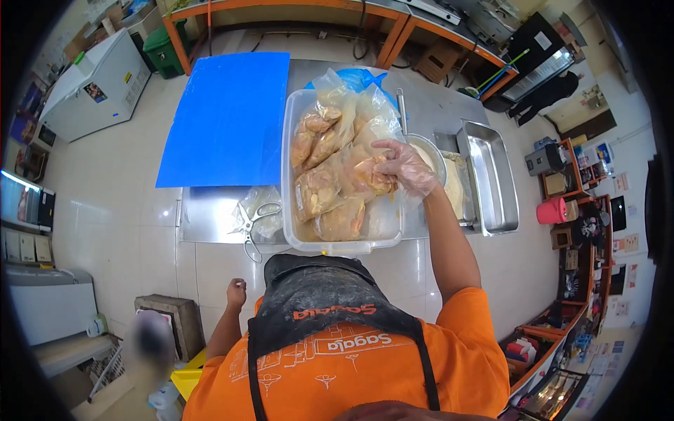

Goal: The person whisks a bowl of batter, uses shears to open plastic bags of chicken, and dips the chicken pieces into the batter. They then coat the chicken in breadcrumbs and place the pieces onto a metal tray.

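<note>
My right hand (408, 168), in a clear disposable glove, reaches into a translucent plastic tub (288, 203). Its fingers are closed on a clear plastic bag of raw meat pieces, seemingly chicken (368, 172), at the tub's right side. Several similar bags (319, 189) fill the rest of the tub. Down at my left side, beside the apron (316, 288), hangs my left hand (237, 291), bare with its fingers curled in; I see nothing in it. Kitchen scissors (249, 226) lie splayed on a crumpled plastic bag (267, 224) at the table's near edge, left of the tub.
A blue board (225, 123) covers the left part of the metal table (207, 217). Right of the tub stand a round bowl (439, 165) of pale powder and a steel pan (489, 175). A blue plastic bag (361, 77) lies behind. Another person (547, 95) is at far right.
</note>
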Motion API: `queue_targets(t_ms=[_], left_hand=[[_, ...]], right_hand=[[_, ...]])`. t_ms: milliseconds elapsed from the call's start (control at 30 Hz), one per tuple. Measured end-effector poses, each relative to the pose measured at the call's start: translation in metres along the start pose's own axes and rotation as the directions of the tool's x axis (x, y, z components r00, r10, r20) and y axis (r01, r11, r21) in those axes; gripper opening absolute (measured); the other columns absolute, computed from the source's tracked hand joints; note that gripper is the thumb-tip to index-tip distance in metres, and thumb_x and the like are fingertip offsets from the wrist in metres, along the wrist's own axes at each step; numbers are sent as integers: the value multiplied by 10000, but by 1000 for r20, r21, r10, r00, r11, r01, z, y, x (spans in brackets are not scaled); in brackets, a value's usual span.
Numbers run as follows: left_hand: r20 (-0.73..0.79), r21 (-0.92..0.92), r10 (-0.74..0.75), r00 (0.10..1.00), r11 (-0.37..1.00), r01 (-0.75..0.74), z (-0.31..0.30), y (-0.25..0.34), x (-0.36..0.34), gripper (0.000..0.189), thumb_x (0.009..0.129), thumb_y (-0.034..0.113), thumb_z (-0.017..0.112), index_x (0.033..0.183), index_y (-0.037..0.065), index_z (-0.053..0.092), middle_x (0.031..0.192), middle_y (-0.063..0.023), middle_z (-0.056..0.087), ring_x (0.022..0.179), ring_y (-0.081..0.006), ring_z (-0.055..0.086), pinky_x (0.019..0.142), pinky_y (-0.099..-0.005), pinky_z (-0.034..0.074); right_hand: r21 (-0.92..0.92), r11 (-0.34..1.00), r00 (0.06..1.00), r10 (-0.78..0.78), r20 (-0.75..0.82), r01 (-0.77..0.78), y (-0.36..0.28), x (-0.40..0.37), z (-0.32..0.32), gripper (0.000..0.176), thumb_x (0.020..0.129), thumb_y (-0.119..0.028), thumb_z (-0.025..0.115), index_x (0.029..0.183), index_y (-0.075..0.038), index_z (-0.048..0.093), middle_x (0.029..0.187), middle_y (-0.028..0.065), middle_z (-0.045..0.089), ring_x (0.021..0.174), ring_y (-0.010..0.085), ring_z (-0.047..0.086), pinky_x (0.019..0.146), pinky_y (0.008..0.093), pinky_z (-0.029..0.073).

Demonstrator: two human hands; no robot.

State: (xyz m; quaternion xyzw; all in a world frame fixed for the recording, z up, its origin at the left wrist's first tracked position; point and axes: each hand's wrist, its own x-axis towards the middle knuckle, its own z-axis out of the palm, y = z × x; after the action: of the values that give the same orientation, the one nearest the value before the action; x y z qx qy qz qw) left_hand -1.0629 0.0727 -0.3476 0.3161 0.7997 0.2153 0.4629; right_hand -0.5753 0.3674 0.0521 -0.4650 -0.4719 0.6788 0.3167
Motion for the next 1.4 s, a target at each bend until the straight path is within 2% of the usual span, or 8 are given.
queue_targets(t_ms=[67,167,267,467,567,867,1167,1400], left_hand=[[12,-7,-15,1000,1000,15,-3,0,0,205,908,162,623,1063,34,657,815,-128,687,742,-208,654,690,-343,510],[24,34,10,1000,999,-11,-7,-3,6,205,910,167,617,1060,34,658,810,-126,686,739,-204,655,682,-340,508],[50,24,32,998,999,-33,-8,-6,16,209,914,179,613,1059,34,658,810,-127,687,743,-205,656,682,-340,507],[34,25,14,999,1000,-15,-10,12,15,211,930,191,609,1061,33,657,799,-123,683,726,-204,649,668,-338,500],[50,2,32,998,999,-32,-9,4,17,210,935,194,605,1061,33,656,790,-121,678,723,-200,645,661,-339,498],[72,36,-2,997,999,-1,-10,-8,15,208,920,183,602,1048,30,659,805,-124,679,744,-203,653,677,-333,503],[77,28,16,997,999,-18,-7,6,14,229,915,199,595,1056,30,660,827,-131,688,749,-215,653,695,-342,505],[121,48,8,993,999,-13,-4,-8,13,214,915,181,598,1053,28,655,799,-118,686,732,-197,645,679,-336,501]], right_hand=[[-32,999,1000,-12,16,13,5,2,-10,554,860,64,589,1396,-21,480,1023,96,679,849,140,668,785,267,564],[-653,748,976,-30,-214,-120,-8,2,8,482,897,-20,595,1371,-21,510,1002,79,677,866,132,657,786,282,557],[-672,741,986,-105,-129,-9,12,13,-7,464,915,-87,600,1368,-28,517,1028,62,661,890,119,637,800,294,546],[38,996,991,81,-102,-78,-9,4,10,565,907,-86,638,1437,-45,446,1102,61,635,953,107,616,830,256,525],[-314,949,999,21,-50,-36,-7,-1,11,599,897,-96,672,1441,-39,428,1118,70,634,954,105,622,816,242,526],[-178,972,971,111,-214,-151,-8,-1,-3,263,858,-174,711,1043,2,648,909,38,656,804,134,623,718,286,511],[-889,438,812,-466,-352,-134,47,-3,-6,298,915,-281,614,992,7,637,795,193,670,780,288,678,728,410,526],[-979,-25,945,-267,-190,-204,14,-16,63,220,907,-194,563,1001,-11,638,1044,262,673,938,391,668,859,484,509]])
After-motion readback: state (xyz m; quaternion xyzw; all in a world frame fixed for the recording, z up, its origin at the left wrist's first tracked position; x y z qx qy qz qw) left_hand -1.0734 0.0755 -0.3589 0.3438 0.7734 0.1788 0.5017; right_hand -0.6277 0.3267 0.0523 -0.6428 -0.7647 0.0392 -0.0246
